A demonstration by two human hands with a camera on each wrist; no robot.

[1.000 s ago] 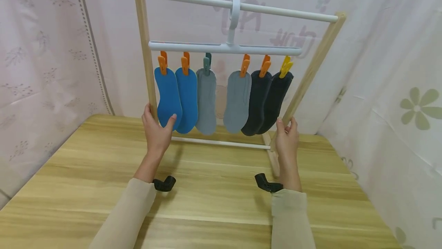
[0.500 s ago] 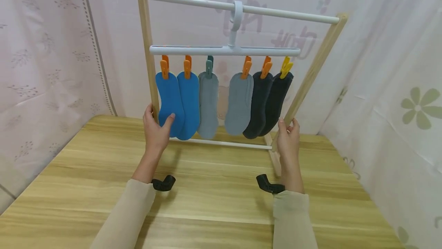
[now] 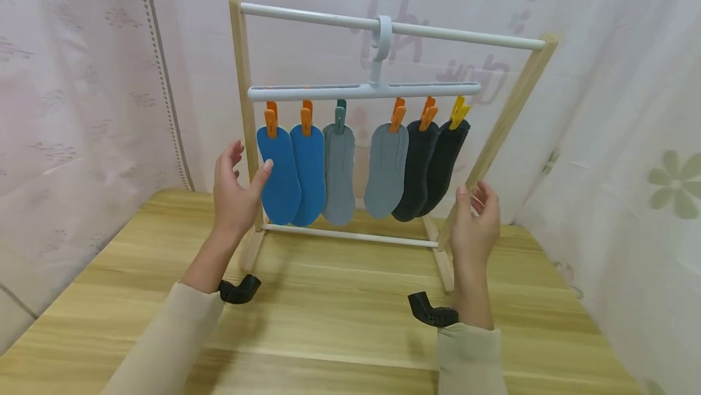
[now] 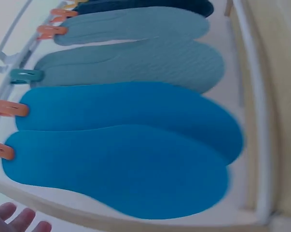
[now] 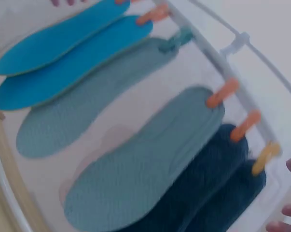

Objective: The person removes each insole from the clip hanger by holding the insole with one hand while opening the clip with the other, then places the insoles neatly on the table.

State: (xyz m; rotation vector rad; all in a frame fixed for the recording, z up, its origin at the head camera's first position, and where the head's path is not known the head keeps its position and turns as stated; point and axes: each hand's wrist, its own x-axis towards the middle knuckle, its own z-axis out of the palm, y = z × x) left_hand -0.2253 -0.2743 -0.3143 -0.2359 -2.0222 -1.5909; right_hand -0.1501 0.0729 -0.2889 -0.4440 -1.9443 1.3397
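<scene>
A wooden rack [image 3: 243, 72] with white rods stands on the table, and a white hanger [image 3: 328, 92] hooks over its top rod. Clothespins hold a row of insoles below the hanger: a blue pair [image 3: 280, 182], a grey pair [image 3: 386, 170] and a black pair [image 3: 446, 164]. Beside the left post is my left hand [image 3: 232, 200], fingers loosely bent and thumb near the front blue insole; in the left wrist view its fingertips [image 4: 22, 220] lie apart from the post. My right hand [image 3: 475, 237] is by the right post [image 3: 515, 103], relaxed and holding nothing.
The clothespins are orange [image 3: 271, 122], green [image 3: 340, 116] and yellow [image 3: 459, 114]. Below the insoles runs the rack's lower rod [image 3: 350, 236]. A patterned curtain [image 3: 98, 78] closes in the wood-grain table [image 3: 339, 322] at the back and sides.
Both hands have come off the rack's posts, the left moving up and leftward, the right moving outward to the right. The insoles stay clipped, and the whole view has shifted slightly.
</scene>
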